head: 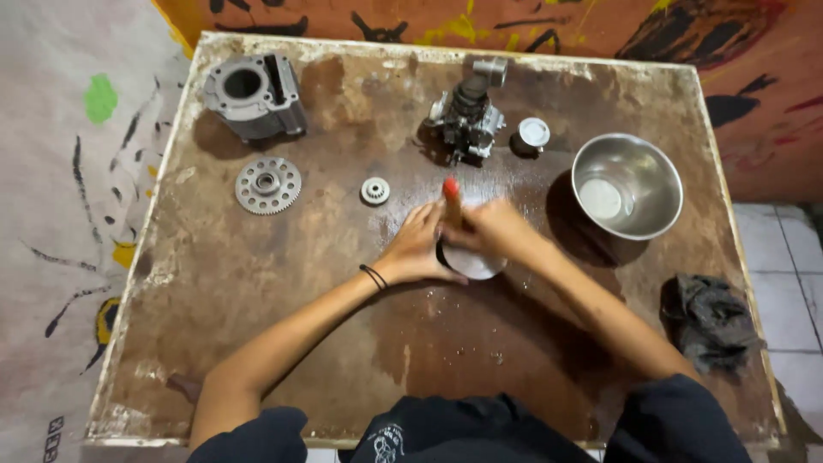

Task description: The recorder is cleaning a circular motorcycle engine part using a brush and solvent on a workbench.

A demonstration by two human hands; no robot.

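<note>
Already, both hands were closed at mid-table: the left hand (418,250) steadied a round metal part (471,261), while the right hand (489,230) gripped a red-handled tool (450,193) over it. Work on that part looked unfinished. The cylinder block (255,93), large gear (267,185), small gear (375,190) and carburettor (467,116) lay untouched beyond; a steel bowl (660,171) stood right.

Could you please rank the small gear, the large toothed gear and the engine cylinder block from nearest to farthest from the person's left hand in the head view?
From the left hand:
1. Small gear, just up and to its left.
2. Large toothed gear, further left on the board.
3. Engine cylinder block, at the far left corner.
</note>
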